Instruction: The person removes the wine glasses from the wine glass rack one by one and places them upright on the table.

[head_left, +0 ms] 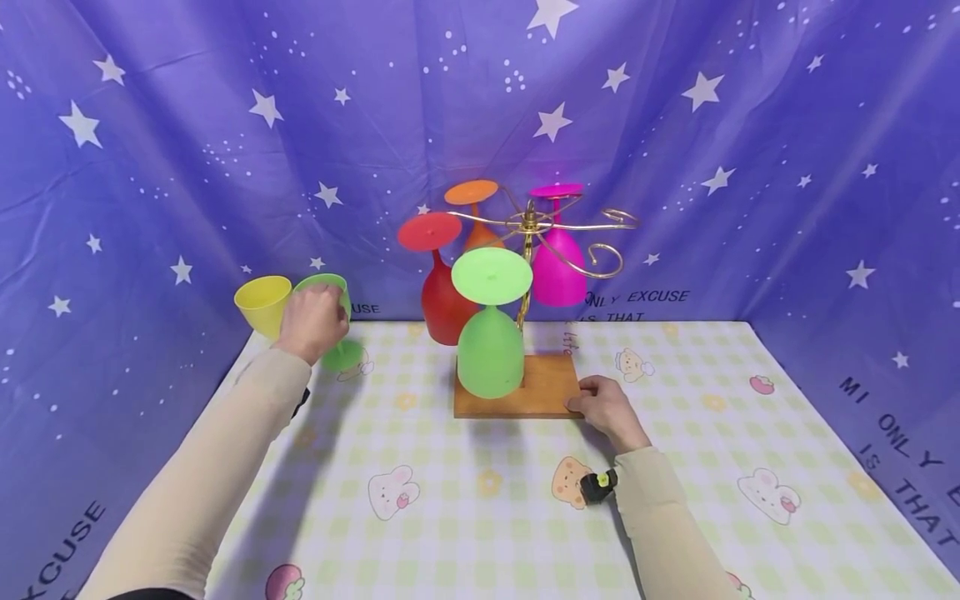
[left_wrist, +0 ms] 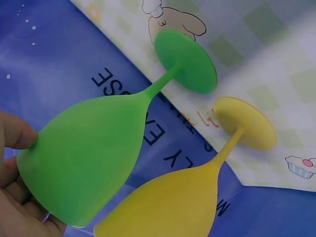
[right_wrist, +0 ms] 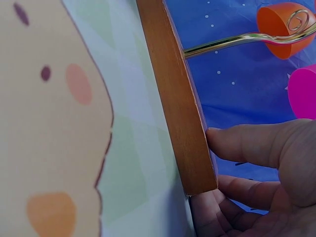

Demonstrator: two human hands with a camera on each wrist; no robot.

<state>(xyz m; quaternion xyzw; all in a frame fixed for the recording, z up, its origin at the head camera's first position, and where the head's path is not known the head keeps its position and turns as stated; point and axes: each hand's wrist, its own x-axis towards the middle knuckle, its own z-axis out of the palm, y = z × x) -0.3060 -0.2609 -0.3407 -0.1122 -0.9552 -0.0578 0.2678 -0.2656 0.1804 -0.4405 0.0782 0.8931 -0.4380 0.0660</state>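
Note:
My left hand [head_left: 313,321] grips a green wine glass [left_wrist: 91,153] by its bowl near the rim; the glass is upright with its foot down by the table. Just beside it stands a yellow wine glass [head_left: 262,302]. My right hand [head_left: 609,410] holds the right end of the wooden base [head_left: 551,387] of a wine glass rack, thumb on top in the right wrist view. From the rack's gold wire arms [head_left: 573,226] hang upside-down glasses: light green [head_left: 491,350], red [head_left: 446,304], orange [head_left: 480,234] and magenta [head_left: 558,267].
A checked tablecloth [head_left: 442,492] with cartoon prints covers the table. Blue star-patterned curtain [head_left: 390,125] closes off the back and both sides. Curled wire arms at the rack's right side bear no glass.

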